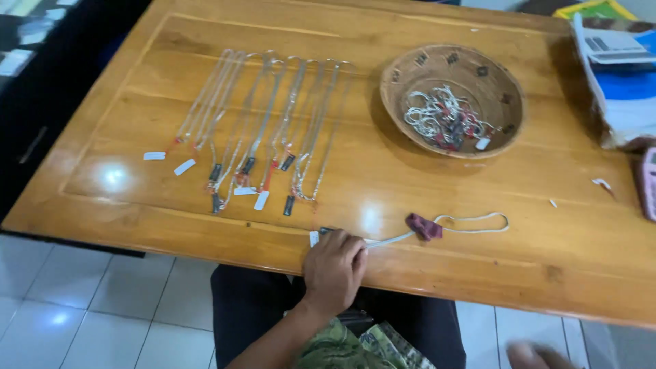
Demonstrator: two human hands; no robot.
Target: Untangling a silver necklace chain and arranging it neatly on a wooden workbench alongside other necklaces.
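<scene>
Left hand (333, 268): grip closed on the near end of a silver chain (437, 225) at the front edge of the wooden surface (547, 260); the chain's long axis runs rightward from the grip, passing a dark red cloth scrap (424, 226) and ending in a loop. Right hand (540, 355): blurred at the bottom edge, below the surface, grip state not discernible, farther from the chain. Beyond: row of tagged chains (266, 130) laid lengthwise, woven basket (499, 82) of chains at rear right; open wood around the loop.
</scene>
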